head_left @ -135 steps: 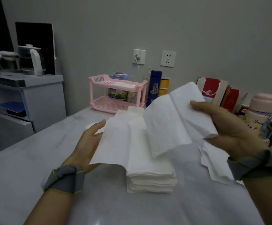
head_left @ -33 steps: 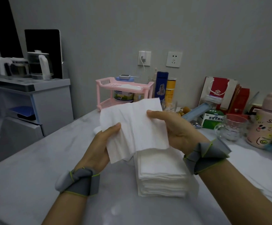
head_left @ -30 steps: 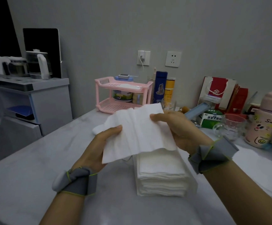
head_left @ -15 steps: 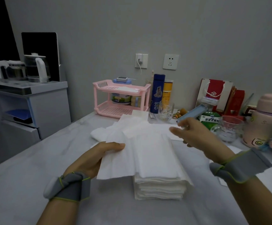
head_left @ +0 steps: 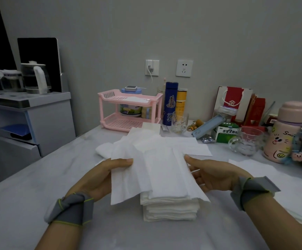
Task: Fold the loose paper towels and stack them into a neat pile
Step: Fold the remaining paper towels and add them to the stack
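Right hand [head_left: 213,175] back on towel [head_left: 157,170] — left hand [head_left: 101,175] pinching | atop pile [head_left: 170,208]

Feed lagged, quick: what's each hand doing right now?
Left hand: pinching the top paper towel at its left edge.
Right hand: open, at the towel's right edge.

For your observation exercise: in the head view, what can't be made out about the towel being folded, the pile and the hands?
- Left hand fingers: under the paper towel; only the thumb shows.
- Pile top: covered by that towel.
- Right hand grip: fingers at the towel's edge, contact unclear.
- Pile's sheet count: layers too fine.
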`<state>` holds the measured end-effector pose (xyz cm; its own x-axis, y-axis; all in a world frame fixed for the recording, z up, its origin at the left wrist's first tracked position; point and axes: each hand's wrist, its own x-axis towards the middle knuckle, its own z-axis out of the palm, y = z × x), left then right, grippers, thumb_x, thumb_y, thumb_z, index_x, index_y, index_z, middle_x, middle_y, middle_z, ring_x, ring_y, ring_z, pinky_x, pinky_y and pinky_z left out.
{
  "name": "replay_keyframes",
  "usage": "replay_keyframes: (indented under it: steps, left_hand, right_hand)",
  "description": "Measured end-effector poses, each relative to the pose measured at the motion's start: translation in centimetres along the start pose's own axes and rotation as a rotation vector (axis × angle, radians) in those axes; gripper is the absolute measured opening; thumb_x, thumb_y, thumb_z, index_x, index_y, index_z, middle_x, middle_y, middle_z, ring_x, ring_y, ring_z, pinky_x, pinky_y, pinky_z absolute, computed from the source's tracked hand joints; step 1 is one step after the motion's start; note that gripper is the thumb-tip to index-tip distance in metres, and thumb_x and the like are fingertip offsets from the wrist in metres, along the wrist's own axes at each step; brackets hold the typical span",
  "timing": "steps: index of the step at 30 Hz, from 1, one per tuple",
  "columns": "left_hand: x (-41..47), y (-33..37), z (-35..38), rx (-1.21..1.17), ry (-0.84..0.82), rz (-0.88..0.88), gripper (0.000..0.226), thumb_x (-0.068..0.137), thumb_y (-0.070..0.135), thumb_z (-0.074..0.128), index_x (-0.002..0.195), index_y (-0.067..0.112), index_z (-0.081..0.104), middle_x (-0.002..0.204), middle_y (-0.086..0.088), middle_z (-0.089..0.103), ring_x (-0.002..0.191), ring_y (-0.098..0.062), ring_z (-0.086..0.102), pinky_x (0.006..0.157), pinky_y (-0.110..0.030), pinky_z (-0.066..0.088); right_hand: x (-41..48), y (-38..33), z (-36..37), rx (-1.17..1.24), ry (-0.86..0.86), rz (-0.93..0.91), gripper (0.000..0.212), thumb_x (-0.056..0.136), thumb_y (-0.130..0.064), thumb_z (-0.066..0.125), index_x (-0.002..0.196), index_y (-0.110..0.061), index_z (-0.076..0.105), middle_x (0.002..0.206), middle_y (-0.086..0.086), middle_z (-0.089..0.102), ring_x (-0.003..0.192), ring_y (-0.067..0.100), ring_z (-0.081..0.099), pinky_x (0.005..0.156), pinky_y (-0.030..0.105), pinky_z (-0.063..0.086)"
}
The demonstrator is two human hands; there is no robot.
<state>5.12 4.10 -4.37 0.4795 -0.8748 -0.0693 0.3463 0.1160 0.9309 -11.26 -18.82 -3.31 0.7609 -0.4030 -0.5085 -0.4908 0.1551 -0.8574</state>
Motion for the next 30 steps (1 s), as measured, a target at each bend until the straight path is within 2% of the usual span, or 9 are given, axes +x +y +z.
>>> replay_keyframes:
  steps: [4, 7, 12, 14, 18, 22, 25, 30]
  left_hand:
    - [0.2, -0.2, 0.2, -0.002, -0.002, 0.014, 0.041, 0.069, 0.015, 0.063, 0.109, 0.011, 0.062, 0.099, -0.010, 0.073, 0.083, -0.024, 0.071, 0.059, -0.029, 0.056]
    - [0.3, -0.3, 0.3, -0.021, -0.021, 0.018, 0.039, 0.070, 0.015, 0.062, 0.109, 0.012, 0.064, 0.105, -0.011, 0.071, 0.088, -0.025, 0.070, 0.062, -0.030, 0.057]
    - [0.4, -0.4, 0.2, -0.029, -0.028, 0.040, 0.035, 0.071, 0.017, 0.062, 0.105, 0.014, 0.067, 0.107, -0.011, 0.070, 0.091, -0.025, 0.070, 0.064, -0.030, 0.057]
    - [0.4, -0.3, 0.2, -0.044, -0.034, 0.055, 0.034, 0.071, 0.017, 0.061, 0.105, 0.015, 0.066, 0.105, -0.010, 0.071, 0.090, -0.025, 0.070, 0.062, -0.030, 0.057]
    - [0.4, -0.3, 0.2, -0.061, -0.033, 0.080, 0.037, 0.072, 0.017, 0.059, 0.108, 0.014, 0.063, 0.101, -0.009, 0.072, 0.086, -0.023, 0.071, 0.060, -0.029, 0.057]
    - [0.5, -0.1, -0.2, -0.105, -0.012, 0.079, 0.042, 0.071, 0.016, 0.059, 0.112, 0.011, 0.061, 0.100, -0.011, 0.072, 0.082, -0.025, 0.071, 0.059, -0.030, 0.057]
    - [0.5, -0.1, -0.6, -0.078, 0.016, 0.043, 0.047, 0.068, 0.018, 0.061, 0.115, 0.012, 0.059, 0.100, -0.012, 0.072, 0.080, -0.026, 0.071, 0.058, -0.032, 0.057]
    - [0.5, -0.2, -0.6, -0.010, 0.066, 0.005, 0.045, 0.067, 0.021, 0.063, 0.111, 0.016, 0.058, 0.089, -0.009, 0.074, 0.074, -0.026, 0.071, 0.054, -0.033, 0.056]
  right_hand:
    - [0.0, 0.2, 0.1, 0.003, -0.012, -0.021, 0.060, 0.067, -0.042, 0.064, 0.116, -0.006, 0.058, 0.101, 0.012, 0.064, 0.084, 0.023, 0.063, 0.070, 0.032, 0.057]
    - [0.0, 0.1, 0.0, 0.041, 0.003, -0.019, 0.044, 0.077, -0.032, 0.064, 0.113, -0.006, 0.060, 0.099, 0.013, 0.064, 0.084, 0.025, 0.063, 0.075, 0.037, 0.055]
    - [-0.1, 0.2, -0.1, 0.069, -0.031, -0.028, 0.056, 0.067, -0.029, 0.067, 0.116, -0.005, 0.059, 0.112, 0.019, 0.063, 0.093, 0.031, 0.062, 0.081, 0.043, 0.054]
    - [-0.1, 0.4, -0.2, 0.069, -0.047, -0.036, 0.052, 0.069, -0.027, 0.066, 0.115, -0.004, 0.060, 0.113, 0.019, 0.064, 0.094, 0.031, 0.063, 0.083, 0.043, 0.053]
    - [-0.5, -0.2, -0.8, 0.106, -0.032, -0.066, 0.027, 0.077, -0.018, 0.064, 0.101, -0.004, 0.064, 0.088, 0.013, 0.073, 0.071, 0.025, 0.070, 0.057, 0.032, 0.057]
    - [-2.1, -1.6, -1.9, 0.099, 0.008, -0.135, 0.040, 0.068, -0.016, 0.068, 0.103, 0.001, 0.061, 0.088, 0.016, 0.072, 0.070, 0.025, 0.071, 0.054, 0.031, 0.057]
    - [-3.7, -2.8, -2.2, 0.098, 0.009, -0.209, 0.042, 0.068, -0.016, 0.066, 0.106, 0.001, 0.060, 0.090, 0.018, 0.072, 0.071, 0.027, 0.071, 0.056, 0.032, 0.058]
    - [-4.9, -4.5, 0.7, 0.147, 0.029, -0.459, 0.025, 0.083, -0.013, 0.059, 0.106, -0.003, 0.058, 0.079, 0.008, 0.073, 0.065, 0.016, 0.070, 0.053, 0.023, 0.054]
